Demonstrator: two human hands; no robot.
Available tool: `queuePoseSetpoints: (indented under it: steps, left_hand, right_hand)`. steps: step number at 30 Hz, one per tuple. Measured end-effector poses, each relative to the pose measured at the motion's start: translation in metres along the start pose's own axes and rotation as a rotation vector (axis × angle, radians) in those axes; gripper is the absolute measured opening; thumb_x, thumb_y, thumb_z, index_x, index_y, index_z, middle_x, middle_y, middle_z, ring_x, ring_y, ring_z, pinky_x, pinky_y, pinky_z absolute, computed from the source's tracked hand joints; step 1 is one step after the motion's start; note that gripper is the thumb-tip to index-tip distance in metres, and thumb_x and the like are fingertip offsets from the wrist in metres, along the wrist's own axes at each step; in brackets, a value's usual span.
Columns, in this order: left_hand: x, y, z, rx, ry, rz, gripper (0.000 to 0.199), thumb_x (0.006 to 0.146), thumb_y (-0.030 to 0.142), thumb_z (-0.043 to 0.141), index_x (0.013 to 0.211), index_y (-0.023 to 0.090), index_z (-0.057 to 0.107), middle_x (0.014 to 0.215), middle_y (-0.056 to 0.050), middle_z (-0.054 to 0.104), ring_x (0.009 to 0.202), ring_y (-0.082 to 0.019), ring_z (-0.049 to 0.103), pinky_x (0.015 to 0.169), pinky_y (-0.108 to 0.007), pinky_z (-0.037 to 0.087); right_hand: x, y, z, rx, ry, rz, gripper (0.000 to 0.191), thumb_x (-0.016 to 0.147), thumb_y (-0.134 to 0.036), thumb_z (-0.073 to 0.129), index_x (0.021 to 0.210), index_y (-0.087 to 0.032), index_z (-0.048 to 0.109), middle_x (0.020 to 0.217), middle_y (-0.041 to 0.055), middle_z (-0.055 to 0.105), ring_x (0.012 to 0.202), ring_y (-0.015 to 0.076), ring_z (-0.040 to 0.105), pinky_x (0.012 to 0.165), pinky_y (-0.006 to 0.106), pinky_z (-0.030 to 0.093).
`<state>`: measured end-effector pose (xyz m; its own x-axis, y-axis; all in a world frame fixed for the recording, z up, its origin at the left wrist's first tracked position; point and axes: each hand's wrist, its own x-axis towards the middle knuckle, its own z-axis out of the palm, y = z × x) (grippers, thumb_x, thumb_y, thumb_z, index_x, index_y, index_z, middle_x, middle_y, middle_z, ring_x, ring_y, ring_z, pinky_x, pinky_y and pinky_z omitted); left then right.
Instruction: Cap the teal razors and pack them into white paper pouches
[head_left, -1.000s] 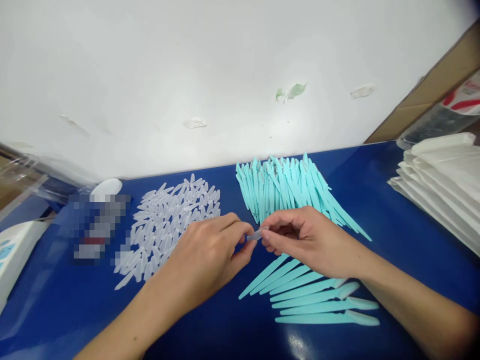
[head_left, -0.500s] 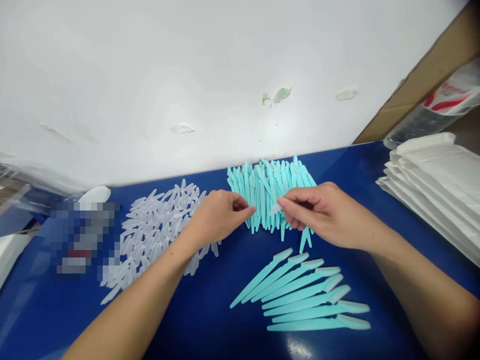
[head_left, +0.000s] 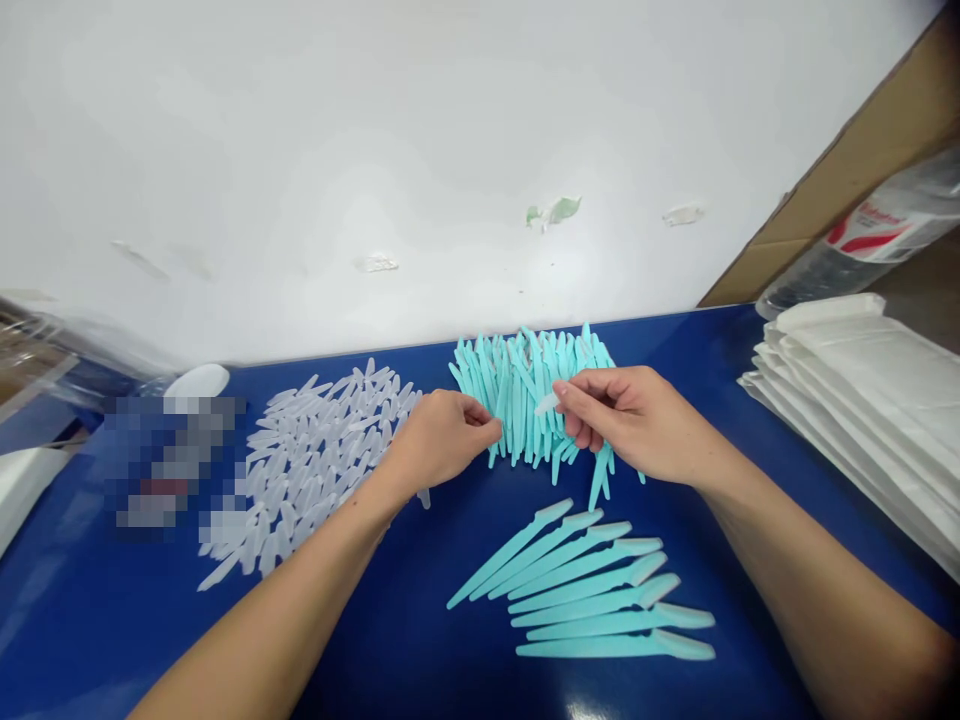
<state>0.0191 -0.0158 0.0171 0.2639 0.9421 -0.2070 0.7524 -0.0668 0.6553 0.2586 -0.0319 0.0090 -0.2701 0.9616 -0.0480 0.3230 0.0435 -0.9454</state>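
Here, the right hand (head_left: 630,415) is pinching a translucent piece (head_left: 545,404); the left hand (head_left: 441,440) is hovering curled, its grip unclear.

Moulded in smooth, opaque plastic with a soft sheen: turquoise sticks (head_left: 600,590) in the near row and far pile. Formed in frosted, translucent plastic: small covers (head_left: 322,440) at left. Finished smooth and glossy, with light reflected at the near edge: blue tabletop (head_left: 420,640). Surfaced in smooth white, roughened by peeled patches: far wall (head_left: 300,150). At right: matt brown cardboard (head_left: 847,170); clear, shiny plastic bottle (head_left: 870,235); white stack (head_left: 847,390), paper or plastic not determinable.
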Motion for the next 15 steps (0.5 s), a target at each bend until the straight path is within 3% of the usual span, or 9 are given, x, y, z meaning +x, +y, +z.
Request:
queuePoseSetpoints:
  steps: [6, 8, 11, 15]
  left_hand:
    - [-0.042, -0.017, -0.029, -0.214, -0.035, 0.078, 0.022, 0.101, 0.04, 0.057, 0.092, 0.021, 0.061, 0.086, -0.002, 0.076, 0.069, -0.015, 0.07, 0.062, -0.027, 0.055]
    - [-0.056, -0.03, -0.036, -0.269, -0.064, 0.107, 0.02, 0.107, 0.041, 0.052, 0.101, 0.022, 0.058, 0.077, 0.001, 0.071, 0.065, -0.015, 0.068, 0.058, -0.024, 0.054]
    - [-0.072, -0.05, -0.043, -0.136, 0.041, 0.193, 0.027, 0.111, 0.041, 0.046, 0.126, 0.025, 0.062, 0.075, 0.003, 0.058, 0.059, -0.013, 0.057, 0.051, -0.022, 0.047]
    - [-0.079, -0.072, -0.048, -0.025, 0.146, 0.398, 0.039, 0.114, 0.033, 0.041, 0.148, 0.032, 0.059, 0.098, -0.003, 0.057, 0.078, -0.015, 0.061, 0.063, -0.024, 0.054]
  right_hand:
    - [0.0, -0.005, 0.012, 0.315, -0.038, 0.12, 0.043, 0.086, -0.057, 0.081, 0.075, -0.017, 0.071, 0.063, 0.0002, 0.069, 0.053, 0.0119, 0.065, 0.05, 0.024, 0.051]
    - [-0.001, -0.007, 0.019, 0.379, -0.023, 0.144, 0.045, 0.087, -0.06, 0.08, 0.075, -0.017, 0.07, 0.062, 0.0004, 0.069, 0.053, 0.0116, 0.065, 0.049, 0.023, 0.051]
    - [-0.003, -0.012, 0.032, 0.453, 0.003, 0.179, 0.046, 0.086, -0.062, 0.08, 0.076, -0.017, 0.071, 0.064, 0.0013, 0.07, 0.053, 0.012, 0.067, 0.048, 0.022, 0.052]
    - [-0.004, -0.019, 0.046, 0.595, 0.044, 0.259, 0.044, 0.079, -0.058, 0.088, 0.077, -0.016, 0.073, 0.064, 0.0019, 0.072, 0.054, 0.0126, 0.068, 0.048, 0.022, 0.053]
